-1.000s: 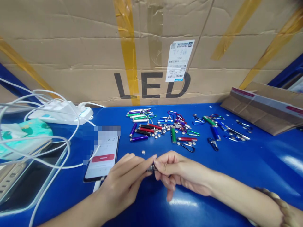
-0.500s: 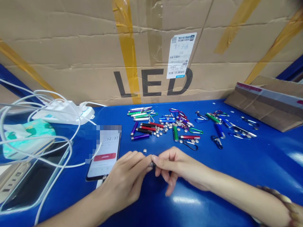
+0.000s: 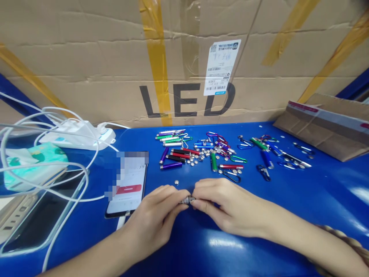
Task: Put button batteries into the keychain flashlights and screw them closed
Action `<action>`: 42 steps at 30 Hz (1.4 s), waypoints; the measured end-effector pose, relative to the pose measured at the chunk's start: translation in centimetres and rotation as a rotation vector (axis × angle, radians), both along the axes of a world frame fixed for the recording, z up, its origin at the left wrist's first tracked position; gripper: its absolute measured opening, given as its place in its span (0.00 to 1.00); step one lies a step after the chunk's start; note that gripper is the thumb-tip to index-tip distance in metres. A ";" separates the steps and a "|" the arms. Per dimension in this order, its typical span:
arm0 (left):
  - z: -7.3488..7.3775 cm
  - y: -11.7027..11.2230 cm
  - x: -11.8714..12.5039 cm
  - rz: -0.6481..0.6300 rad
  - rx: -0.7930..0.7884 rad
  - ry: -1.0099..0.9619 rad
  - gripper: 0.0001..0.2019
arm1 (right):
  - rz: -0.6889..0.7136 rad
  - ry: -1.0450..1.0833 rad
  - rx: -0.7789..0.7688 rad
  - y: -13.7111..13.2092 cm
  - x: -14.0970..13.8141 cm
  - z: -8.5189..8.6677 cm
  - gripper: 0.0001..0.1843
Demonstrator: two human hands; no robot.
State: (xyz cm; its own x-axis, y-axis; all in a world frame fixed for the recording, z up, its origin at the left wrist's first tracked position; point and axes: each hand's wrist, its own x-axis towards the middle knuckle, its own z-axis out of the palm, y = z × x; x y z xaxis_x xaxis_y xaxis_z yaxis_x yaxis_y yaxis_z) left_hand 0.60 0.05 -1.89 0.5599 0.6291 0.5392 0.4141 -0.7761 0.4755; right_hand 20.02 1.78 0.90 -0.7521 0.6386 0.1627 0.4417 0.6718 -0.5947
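Between my two hands, a small silver-and-dark cylindrical part is pinched from both sides, most of it covered by fingers. My left hand is closed on its left end with thumb and forefinger. My right hand grips the right end, fingers pressed together. A loose button cell lies just beyond my left fingers. Farther off are small penlights, among them a red one, a green one and a purple one, with several button cells and a black carabiner clip.
At left, a phone with a lit screen, a dark-screened phone, white cables, a power strip and a tissue pack. A large carton backs the blue table. An open cardboard box stands right.
My right hand has turned and its lower fingers have curled in. More of the small silver part shows between my fingertips. The penlights and button cells on the table stay put.
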 end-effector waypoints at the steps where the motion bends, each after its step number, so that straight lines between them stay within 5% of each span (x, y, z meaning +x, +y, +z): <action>1: -0.3 0.0 -0.1 -0.002 0.045 0.008 0.13 | -0.007 0.002 -0.027 -0.1 -0.1 0.0 0.14; 8: -0.5 -0.6 -0.6 0.003 0.281 0.132 0.12 | -0.055 0.111 -0.459 -0.6 -0.3 0.4 0.13; 15: 0.4 -0.8 -1.1 0.028 0.412 0.261 0.19 | -0.076 0.504 -1.519 -0.7 -0.7 -0.1 0.15; 18: -0.3 -0.6 -1.0 0.039 0.351 0.218 0.18 | -0.096 0.628 -1.739 -0.4 -0.8 -0.5 0.12; 25: -0.3 0.1 -0.1 0.010 0.078 -0.023 0.19 | -0.093 0.539 -1.396 0.4 -0.5 -0.5 0.18; 37: 0.8 -0.2 0.1 -0.006 0.054 -0.100 0.16 | -0.332 0.414 -0.616 -0.2 -0.3 1.4 0.15; 42: 0.8 -0.2 0.2 -0.030 0.017 -0.097 0.16 | -0.232 0.461 -0.330 -0.4 -0.1 1.5 0.07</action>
State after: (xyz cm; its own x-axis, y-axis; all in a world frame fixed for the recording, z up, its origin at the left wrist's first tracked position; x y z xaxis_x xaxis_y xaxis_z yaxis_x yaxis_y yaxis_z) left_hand 0.79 -0.20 -1.05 0.5231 0.6031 0.6021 0.3430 -0.7958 0.4991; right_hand 19.96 1.36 2.42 -0.4865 0.8496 0.2037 0.2020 0.3363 -0.9198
